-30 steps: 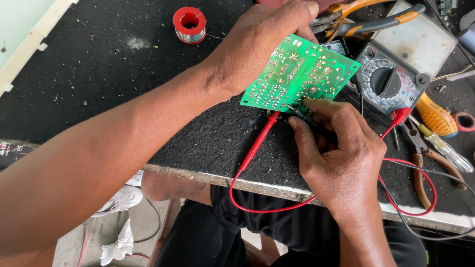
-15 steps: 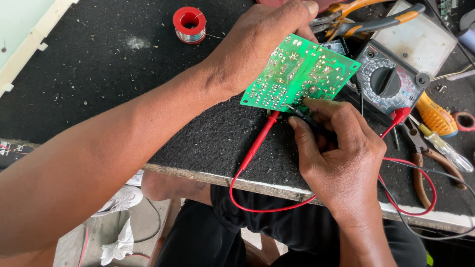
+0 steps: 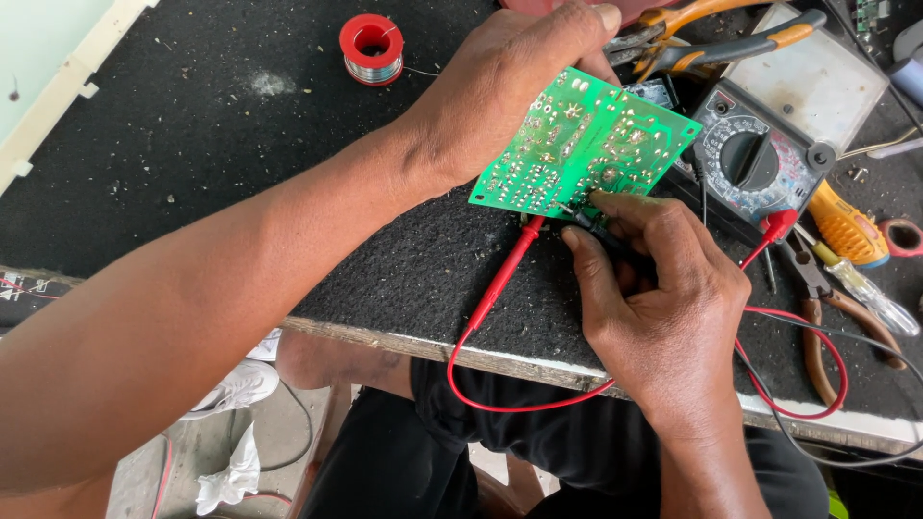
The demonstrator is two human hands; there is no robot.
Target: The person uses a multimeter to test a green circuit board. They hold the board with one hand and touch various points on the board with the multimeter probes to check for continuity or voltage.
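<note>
My left hand (image 3: 500, 82) grips a green circuit board (image 3: 586, 144) by its far edge, solder side up and tilted over the black workbench mat (image 3: 221, 163). My right hand (image 3: 654, 288) pinches a black test probe (image 3: 601, 231), its tip touching the board's near edge. A red test probe (image 3: 505, 274) lies under the board's near corner, and its red lead (image 3: 538, 404) loops off the bench edge toward a red plug (image 3: 779, 226) by the analog multimeter (image 3: 755, 159).
A red spool of solder wire (image 3: 371, 48) sits at the back of the mat. Orange-handled pliers (image 3: 711, 38), a yellow-handled screwdriver (image 3: 846, 231), brown pliers (image 3: 817, 308) and a white box (image 3: 817, 82) crowd the right side. The bench's wooden front edge (image 3: 385, 338) runs above my legs.
</note>
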